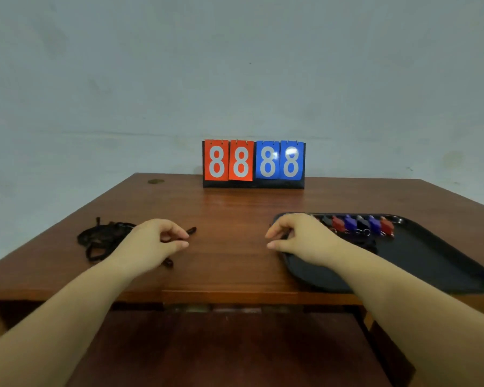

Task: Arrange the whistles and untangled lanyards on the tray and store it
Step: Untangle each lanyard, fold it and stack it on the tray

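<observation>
A black tray (430,263) lies on the right side of the wooden table. Several whistles (358,224) in black, red and blue stand in a row along its far edge. A black lanyard (366,243) lies on the tray in front of them. My right hand (299,238) hovers over the tray's left end, fingers curled, pinching that lanyard's near end. A tangle of black lanyards (101,238) lies on the table at the left. My left hand (148,243) sits beside the tangle and pinches one of its cords, whose tip (192,230) pokes out past my fingers.
A flip scoreboard (253,163) showing 8 8 8 8 in red and blue stands at the table's far edge against the grey wall. A small brass disc (155,181) sits at the far left corner. Below the table's front edge (229,297) is an open shelf space.
</observation>
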A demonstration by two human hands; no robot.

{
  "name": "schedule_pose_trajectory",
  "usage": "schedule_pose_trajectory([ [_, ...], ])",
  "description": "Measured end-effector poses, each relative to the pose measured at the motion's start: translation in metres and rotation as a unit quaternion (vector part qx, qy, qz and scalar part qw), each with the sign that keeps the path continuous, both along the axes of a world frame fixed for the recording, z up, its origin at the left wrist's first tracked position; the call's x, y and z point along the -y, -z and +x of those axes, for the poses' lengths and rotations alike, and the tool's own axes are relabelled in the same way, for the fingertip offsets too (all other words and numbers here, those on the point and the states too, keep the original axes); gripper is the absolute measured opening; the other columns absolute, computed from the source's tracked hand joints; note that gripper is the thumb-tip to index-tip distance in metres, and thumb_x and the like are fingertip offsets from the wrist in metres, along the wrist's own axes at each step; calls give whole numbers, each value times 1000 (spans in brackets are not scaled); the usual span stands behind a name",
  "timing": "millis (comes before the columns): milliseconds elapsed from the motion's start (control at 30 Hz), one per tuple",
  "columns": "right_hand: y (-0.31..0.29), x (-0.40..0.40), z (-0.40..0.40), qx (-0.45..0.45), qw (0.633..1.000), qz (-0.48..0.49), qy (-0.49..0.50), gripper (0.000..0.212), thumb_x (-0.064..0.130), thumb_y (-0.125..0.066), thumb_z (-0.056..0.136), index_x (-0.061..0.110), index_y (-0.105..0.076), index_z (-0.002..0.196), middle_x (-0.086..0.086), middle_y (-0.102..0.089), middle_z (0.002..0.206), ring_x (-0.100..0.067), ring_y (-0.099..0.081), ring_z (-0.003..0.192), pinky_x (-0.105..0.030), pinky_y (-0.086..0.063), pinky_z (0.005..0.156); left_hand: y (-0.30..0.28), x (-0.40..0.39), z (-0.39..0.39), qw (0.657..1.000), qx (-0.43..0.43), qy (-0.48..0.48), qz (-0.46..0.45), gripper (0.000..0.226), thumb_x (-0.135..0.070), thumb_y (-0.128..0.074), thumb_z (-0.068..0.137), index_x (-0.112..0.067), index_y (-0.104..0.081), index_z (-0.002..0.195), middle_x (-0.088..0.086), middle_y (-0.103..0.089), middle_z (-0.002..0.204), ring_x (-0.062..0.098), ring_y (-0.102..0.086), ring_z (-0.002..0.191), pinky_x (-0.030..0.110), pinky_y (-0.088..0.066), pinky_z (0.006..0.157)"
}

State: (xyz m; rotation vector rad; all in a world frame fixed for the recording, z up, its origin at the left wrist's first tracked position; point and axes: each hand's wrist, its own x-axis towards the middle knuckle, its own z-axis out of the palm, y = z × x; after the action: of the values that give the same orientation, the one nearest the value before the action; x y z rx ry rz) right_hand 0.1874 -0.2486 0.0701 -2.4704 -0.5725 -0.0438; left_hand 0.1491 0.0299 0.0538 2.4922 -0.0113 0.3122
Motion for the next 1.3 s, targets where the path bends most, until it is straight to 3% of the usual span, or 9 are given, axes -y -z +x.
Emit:
schedule_pose_trajectory([
  [200,21,-87,1,-28,998,10,-50,19,31,-71,81,21,-68,97,9,-64,91,-7,-59,87,-22,-48,81,23,-43,-8,998,-48,6,40,15,-33,-66,85,-38,-64,99,-16,-55,109,4,-50,107,25,-38,96],
  [333,40,-131,1,-37,997,15,-60,24,37,-73,77,24,-67,96,10,-62,85,-9,-61,83,-24,-48,79,34,-47,-6,999,-34,22,31,25,-31,-65,86,-32,-64,111,-12,-55,110,5,-54,103,19,-39,89],
  [467,49,-154,2,-18,999,11,-40,24,40,-70,79,28,-67,99,12,-59,88,-11,-61,87,-27,-49,77,40,-49,3,998,-3,37,48,26,-31,-63,87,-31,-65,113,-8,-57,100,4,-53,90,10,-35,70],
  [567,53,-159,5,-10,1000,9,-29,11,37,-66,83,29,-68,90,12,-60,84,-10,-60,82,-28,-50,75,42,-51,5,997,10,45,61,18,-33,-62,87,-32,-67,104,-9,-54,95,7,-51,90,15,-35,73],
  [700,49,-152,9,-17,997,69,-31,8,33,-64,86,26,-68,85,13,-58,77,-2,-52,70,-18,-41,62,43,-50,8,993,44,43,105,11,-42,-59,87,-35,-65,93,-13,-48,102,7,-39,102,24,-30,92],
  [767,43,-144,9,-7,995,98,-26,6,30,-64,86,26,-66,82,13,-57,74,0,-50,68,-16,-39,61,40,-45,10,993,63,66,77,10,-39,-56,90,-32,-61,94,-14,-51,109,5,-40,108,23,-29,94],
  [933,23,-109,7,9,996,86,13,7,30,-62,87,24,-66,88,10,-63,83,-3,-54,77,-14,-41,65,22,-15,16,992,6,118,-37,11,-33,-44,97,-32,-55,97,-11,-63,86,2,-56,87,22,-44,80],
  [1200,-3,-18,14,23,983,61,170,7,30,-57,90,25,-61,87,8,-62,88,-7,-57,82,-20,-41,64,11,-14,21,994,12,112,2,22,-32,-42,98,-29,-62,105,-21,-52,82,-4,-51,77,10,-37,64],
  [1300,-2,6,13,31,981,28,191,6,30,-60,89,26,-62,85,9,-65,93,-13,-60,95,-27,-45,77,9,-11,22,994,27,106,-6,21,-30,-43,98,-28,-63,106,-20,-54,87,-3,-53,82,10,-37,66],
])
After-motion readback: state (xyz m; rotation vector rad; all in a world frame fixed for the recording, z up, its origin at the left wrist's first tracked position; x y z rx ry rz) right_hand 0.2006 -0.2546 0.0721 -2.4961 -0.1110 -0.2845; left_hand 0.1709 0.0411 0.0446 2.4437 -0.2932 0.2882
